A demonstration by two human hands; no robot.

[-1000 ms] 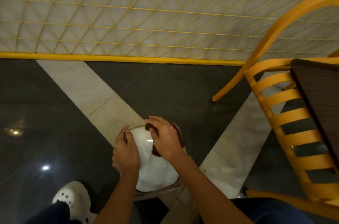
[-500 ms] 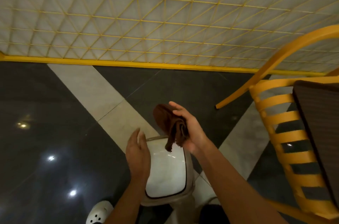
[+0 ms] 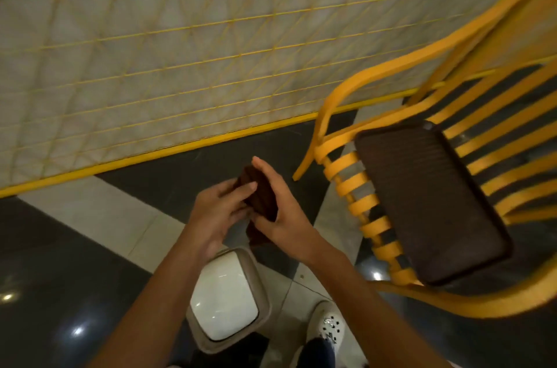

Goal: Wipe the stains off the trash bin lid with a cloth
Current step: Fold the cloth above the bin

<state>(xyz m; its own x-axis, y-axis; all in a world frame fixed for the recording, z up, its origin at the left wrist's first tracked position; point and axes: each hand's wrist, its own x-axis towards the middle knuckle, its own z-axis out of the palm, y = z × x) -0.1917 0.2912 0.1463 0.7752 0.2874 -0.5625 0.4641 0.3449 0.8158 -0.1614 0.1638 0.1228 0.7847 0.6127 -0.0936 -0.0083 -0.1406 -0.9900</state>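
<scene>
A small trash bin stands on the floor below my arms, its glossy white lid [image 3: 224,301] set in a taupe rim. Both my hands are raised above and beyond it, apart from the lid. Between them is a dark brown cloth [image 3: 261,197], bunched and partly hanging down. My right hand [image 3: 278,217] cradles the cloth from the right with its thumb up along it. My left hand [image 3: 218,217] grips the cloth's left side with its fingers curled over the fabric. Much of the cloth is hidden by my fingers.
A yellow slatted chair [image 3: 355,183] with a dark brown seat pad [image 3: 434,201] stands close on the right. A yellow lattice barrier [image 3: 180,60] runs across the back. The floor is dark glossy tile with pale stripes. My white shoe [image 3: 328,328] is beside the bin.
My right hand lifted the cloth off the lid and upward. My left hand left the bin's side and rose to take hold of the cloth. The view swung right and tilted.
</scene>
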